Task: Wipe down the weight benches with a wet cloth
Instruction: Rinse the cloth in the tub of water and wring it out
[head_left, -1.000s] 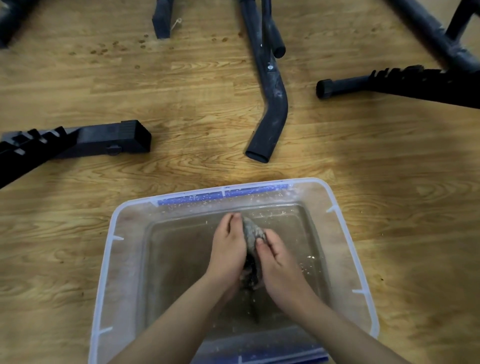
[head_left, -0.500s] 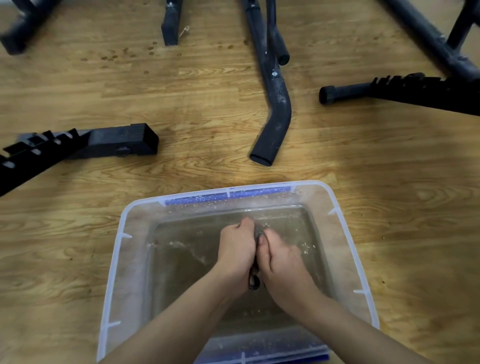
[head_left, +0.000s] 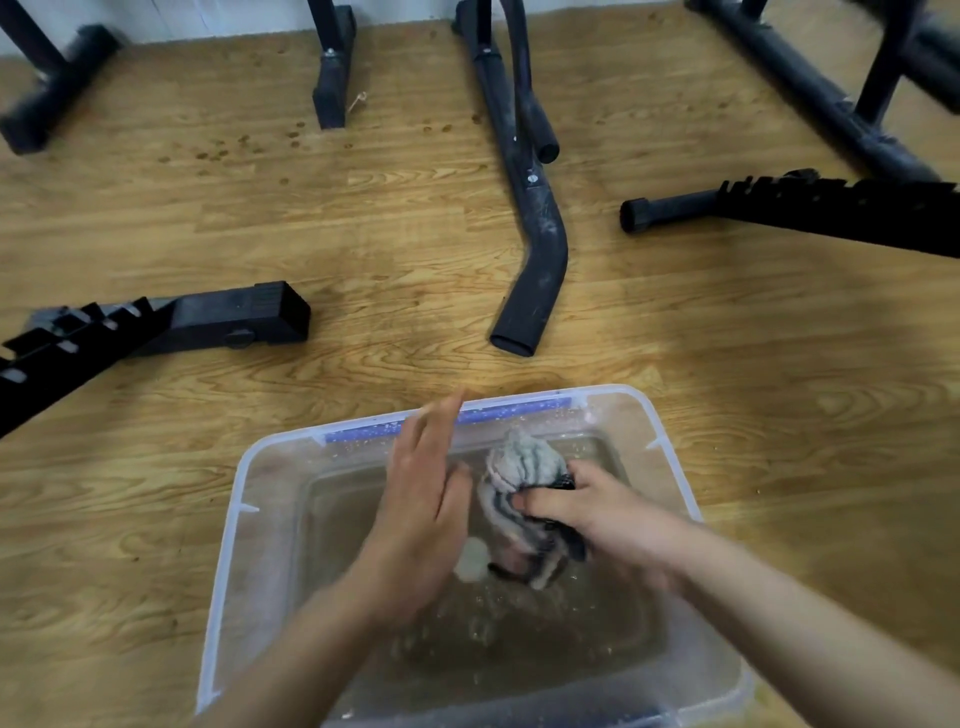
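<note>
Wood-grain floor (head_left: 156, 249) bearing three black bench-frame ends, namely a left notched bar (head_left: 156, 327), a bent tube (head_left: 535, 270) and a right notched bar (head_left: 779, 208), with one clear tub (head_left: 228, 519) of murky water in front. Over the tub, the left hand (head_left: 423, 499), flat-fingered, holds nothing just beside the one grey cloth (head_left: 519, 467), which the right hand (head_left: 597, 514) grips bunched above the water. Step judged: rinsing; wringing next calls for both hands on the cloth.
</note>
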